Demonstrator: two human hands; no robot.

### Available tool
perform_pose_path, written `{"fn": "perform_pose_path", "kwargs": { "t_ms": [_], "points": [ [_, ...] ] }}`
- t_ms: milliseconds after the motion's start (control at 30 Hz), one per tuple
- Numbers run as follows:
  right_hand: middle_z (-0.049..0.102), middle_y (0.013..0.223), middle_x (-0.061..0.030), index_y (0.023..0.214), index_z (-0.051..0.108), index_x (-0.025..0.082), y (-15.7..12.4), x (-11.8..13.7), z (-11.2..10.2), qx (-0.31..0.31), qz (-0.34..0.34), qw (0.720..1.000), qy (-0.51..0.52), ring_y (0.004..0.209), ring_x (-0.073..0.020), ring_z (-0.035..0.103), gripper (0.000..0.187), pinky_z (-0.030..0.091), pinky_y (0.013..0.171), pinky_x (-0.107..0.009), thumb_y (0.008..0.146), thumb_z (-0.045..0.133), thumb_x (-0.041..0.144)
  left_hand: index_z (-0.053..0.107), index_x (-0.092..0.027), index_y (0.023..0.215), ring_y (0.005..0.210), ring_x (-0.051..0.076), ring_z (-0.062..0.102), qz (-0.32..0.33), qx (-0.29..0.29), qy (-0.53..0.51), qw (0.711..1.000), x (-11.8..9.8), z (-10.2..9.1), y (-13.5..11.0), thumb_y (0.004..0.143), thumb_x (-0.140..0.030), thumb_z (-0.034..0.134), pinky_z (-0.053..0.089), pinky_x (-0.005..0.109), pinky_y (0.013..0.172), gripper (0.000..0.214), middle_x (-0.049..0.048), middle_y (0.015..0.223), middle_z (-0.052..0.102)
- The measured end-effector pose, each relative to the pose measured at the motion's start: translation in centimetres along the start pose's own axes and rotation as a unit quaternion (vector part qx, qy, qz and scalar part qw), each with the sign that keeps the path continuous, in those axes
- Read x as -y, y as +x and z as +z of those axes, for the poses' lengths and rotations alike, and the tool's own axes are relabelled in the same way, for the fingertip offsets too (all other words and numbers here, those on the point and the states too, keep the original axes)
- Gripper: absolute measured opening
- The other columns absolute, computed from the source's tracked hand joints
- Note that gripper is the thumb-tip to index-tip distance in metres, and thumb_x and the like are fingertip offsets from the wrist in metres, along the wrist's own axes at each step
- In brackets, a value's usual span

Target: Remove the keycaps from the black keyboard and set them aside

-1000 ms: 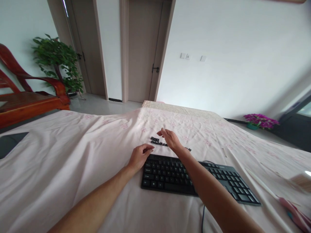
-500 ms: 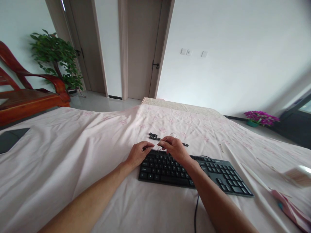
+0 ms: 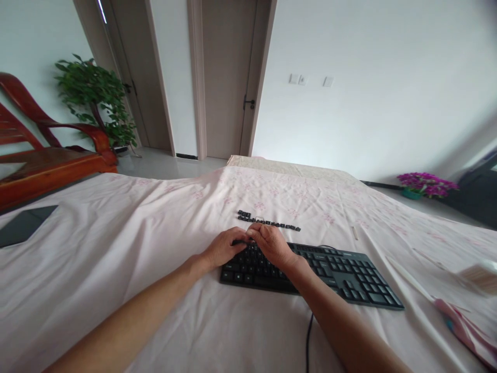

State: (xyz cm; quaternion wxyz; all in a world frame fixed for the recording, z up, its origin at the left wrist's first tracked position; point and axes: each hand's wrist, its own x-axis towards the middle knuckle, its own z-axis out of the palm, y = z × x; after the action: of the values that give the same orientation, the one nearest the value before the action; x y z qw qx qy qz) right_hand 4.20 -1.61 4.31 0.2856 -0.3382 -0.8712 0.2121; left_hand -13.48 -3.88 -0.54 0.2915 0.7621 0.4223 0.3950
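Note:
A black keyboard (image 3: pixel 341 272) lies on a pale pink floral sheet (image 3: pixel 116 248). My left hand (image 3: pixel 223 248) rests at the keyboard's far left corner, its fingers curled against the edge. My right hand (image 3: pixel 274 246) sits over the upper left keys, fingers bent and pinched together; what they hold is hidden. The two hands touch each other. A row of loose black keycaps (image 3: pixel 269 224) lies on the sheet just beyond the hands.
The keyboard's cable (image 3: pixel 308 336) runs toward me. A dark flat device (image 3: pixel 25 224) lies at far left. A pink-handled tool (image 3: pixel 462 326) and a pale box (image 3: pixel 481 274) lie at right. Beyond stand a wooden chair (image 3: pixel 50 160), a plant (image 3: pixel 97 98) and doors (image 3: pixel 227 77).
My right hand drew back from the keycap row to the keyboard's upper left keys and closed beside my left hand. The view shifted slightly.

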Motion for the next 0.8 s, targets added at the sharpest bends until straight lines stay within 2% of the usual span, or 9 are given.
{"fn": "perform_pose_path", "kwargs": {
  "t_ms": [100,200,233,367,467,533,633,800],
  "points": [
    [0.064,0.077,-0.0013,0.078,0.06,0.019,-0.2,0.1,0.6,0.013,-0.043,0.999,-0.019,0.076,-0.0145,0.06,0.029,0.041,0.072,-0.023,0.095,0.04,0.031,0.065,-0.018,0.086,0.094,0.017,0.058,-0.005,0.052,-0.012,0.999,0.0,-0.5,0.6,0.076,-0.012,0.056,0.043,0.026,0.086,0.015,0.0014,0.097,0.064],
    [0.064,0.076,-0.0011,0.075,0.06,0.019,-0.3,-0.5,1.0,-0.001,-0.038,0.999,-0.001,0.074,-0.0139,0.06,0.034,0.041,0.074,-0.023,0.097,0.036,0.031,0.061,-0.016,0.075,0.085,0.016,0.058,-0.02,0.085,-0.02,0.996,0.2,-0.4,1.4,0.074,-0.015,0.06,0.044,0.024,0.079,0.002,0.0001,0.088,0.064],
    [0.064,0.075,-0.001,0.074,0.06,0.019,-0.4,-0.7,1.1,-0.012,-0.032,0.999,0.009,0.073,-0.0136,0.06,0.036,0.041,0.074,-0.023,0.097,0.035,0.031,0.06,-0.016,0.071,0.082,0.016,0.058,-0.023,0.085,-0.024,0.996,0.3,-0.2,1.5,0.073,-0.017,0.062,0.043,0.024,0.077,0.004,-0.0005,0.085,0.063],
    [0.062,0.074,-0.0019,0.074,0.06,0.019,-1.0,-1.5,1.4,-0.056,-0.019,0.998,0.036,0.069,-0.0135,0.058,0.041,0.042,0.071,-0.024,0.098,0.03,0.033,0.06,-0.017,0.068,0.082,0.016,0.057,-0.016,0.036,-0.017,0.999,0.4,0.9,1.6,0.076,-0.024,0.062,0.043,0.024,0.076,0.011,-0.0018,0.082,0.063],
    [0.061,0.075,-0.0035,0.076,0.06,0.019,-1.4,-1.6,1.7,-0.079,-0.035,0.995,0.04,0.071,-0.0148,0.058,0.039,0.043,0.072,-0.026,0.097,0.031,0.034,0.061,-0.018,0.068,0.084,0.016,0.058,0.01,0.003,0.002,1.0,-0.2,1.4,1.2,0.08,-0.03,0.059,0.042,0.025,0.078,0.017,-0.0017,0.084,0.064],
    [0.061,0.074,-0.004,0.077,0.06,0.019,-1.7,-1.4,1.8,-0.09,-0.047,0.994,0.049,0.071,-0.0154,0.057,0.038,0.044,0.073,-0.027,0.096,0.032,0.034,0.061,-0.019,0.066,0.079,0.016,0.057,0.016,-0.011,0.027,0.999,-0.6,1.4,1.0,0.082,-0.034,0.058,0.042,0.025,0.078,0.022,-0.002,0.077,0.063],
    [0.062,0.075,-0.0047,0.077,0.06,0.02,-1.8,-1.1,1.7,-0.103,-0.047,0.991,0.077,0.07,-0.0156,0.058,0.039,0.046,0.073,-0.028,0.097,0.03,0.035,0.06,-0.02,0.064,0.073,0.016,0.056,0.014,-0.021,0.062,0.998,-1.2,1.3,0.9,0.083,-0.037,0.056,0.041,0.026,0.078,0.026,-0.0025,0.068,0.061],
    [0.063,0.079,-0.005,0.077,0.062,0.021,-1.8,-0.7,1.5,-0.116,-0.038,0.988,0.093,0.073,-0.0159,0.059,0.039,0.046,0.075,-0.028,0.096,0.031,0.036,0.061,-0.02,0.067,0.077,0.017,0.056,0.004,-0.018,0.074,0.997,-1.2,1.3,0.9,0.083,-0.04,0.056,0.041,0.026,0.078,0.026,-0.0011,0.073,0.063]
  ]
}}
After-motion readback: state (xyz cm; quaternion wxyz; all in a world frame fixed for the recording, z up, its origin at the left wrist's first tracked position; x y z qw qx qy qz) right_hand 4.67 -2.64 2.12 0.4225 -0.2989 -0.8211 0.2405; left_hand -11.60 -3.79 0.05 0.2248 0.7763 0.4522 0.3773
